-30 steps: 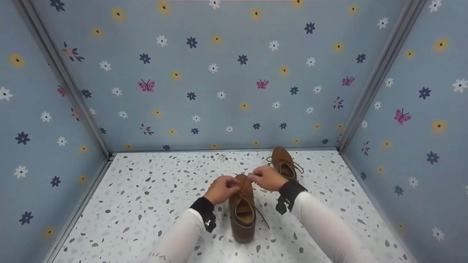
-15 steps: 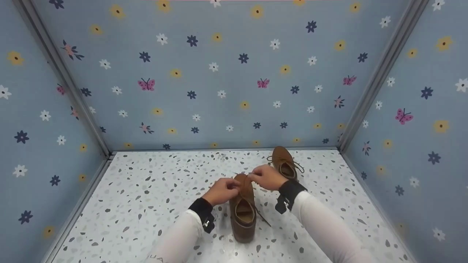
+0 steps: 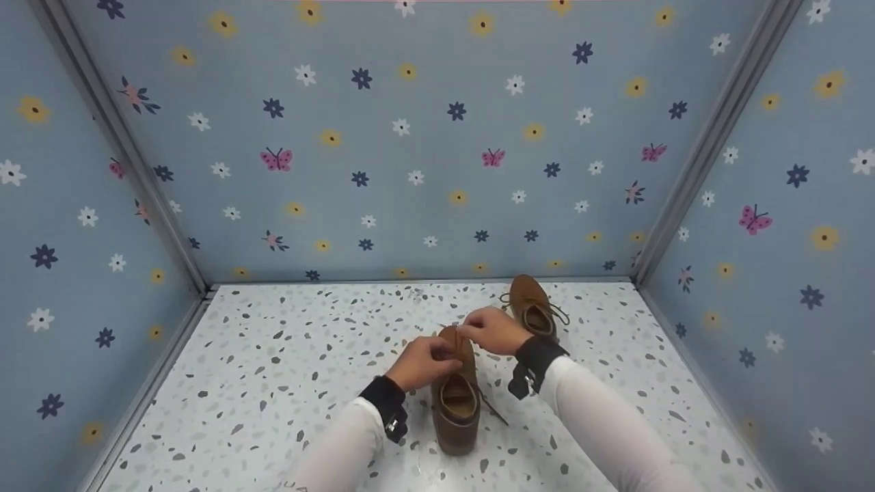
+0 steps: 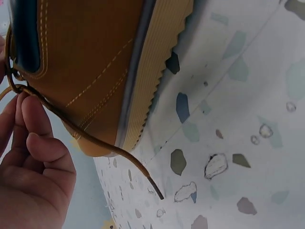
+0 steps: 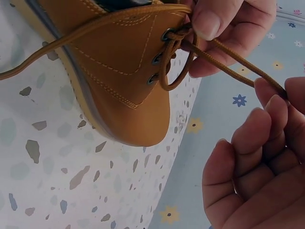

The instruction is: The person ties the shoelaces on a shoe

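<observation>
A brown lace-up shoe [image 3: 456, 434] stands on the speckled floor, toe pointing to the far wall. My left hand [image 3: 418, 362] is over its lacing, thumb and fingers pinching the shoelace [image 4: 102, 143] close by the knot. In the right wrist view my right hand [image 5: 259, 167] pinches a doubled length of lace drawn out from the eyelets, with the left thumb [image 5: 208, 24] near the knot. A small lace loop hangs over the eyelets. One loose lace end trails down the shoe's side in the left wrist view. In the head view, both hands hide the knot.
A second brown shoe [image 3: 526, 294], its lace in a bow, stands at the back right by the far wall, just beyond my right hand. Blue flowered panels [image 3: 410, 150] enclose the white speckled floor [image 3: 287, 383] at the back and both sides.
My left hand has moved a little right and nearer me, over the shoe's lacing. My right hand has shifted slightly left, closer to the left one. Both shoes stay in place.
</observation>
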The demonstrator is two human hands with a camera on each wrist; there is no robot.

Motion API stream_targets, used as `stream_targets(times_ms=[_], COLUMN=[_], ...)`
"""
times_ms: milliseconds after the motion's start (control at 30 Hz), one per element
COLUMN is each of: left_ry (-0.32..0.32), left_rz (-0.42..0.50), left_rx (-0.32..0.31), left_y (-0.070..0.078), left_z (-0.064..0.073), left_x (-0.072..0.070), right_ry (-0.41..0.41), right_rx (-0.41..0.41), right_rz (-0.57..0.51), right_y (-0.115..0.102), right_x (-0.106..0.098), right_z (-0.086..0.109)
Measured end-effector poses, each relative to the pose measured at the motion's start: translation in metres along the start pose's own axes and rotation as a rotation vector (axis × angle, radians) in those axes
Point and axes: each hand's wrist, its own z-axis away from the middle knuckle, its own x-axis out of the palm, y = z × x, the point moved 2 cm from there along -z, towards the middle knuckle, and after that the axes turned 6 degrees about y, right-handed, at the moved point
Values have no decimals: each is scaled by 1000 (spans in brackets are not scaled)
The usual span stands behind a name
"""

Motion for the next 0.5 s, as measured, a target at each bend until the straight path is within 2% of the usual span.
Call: stream_targets(times_ms=[233,500], left_ry=[29,77], left_rz=[2,35], left_rx=[15,12], left_y=[-2,-3], left_z=[2,6], left_x=[5,6], right_ry=[-6,-10], right_rx=[-27,22], right_rz=[1,-61], right_y=[-4,-1], right_x=[1,-4], right_z=[-2,0])
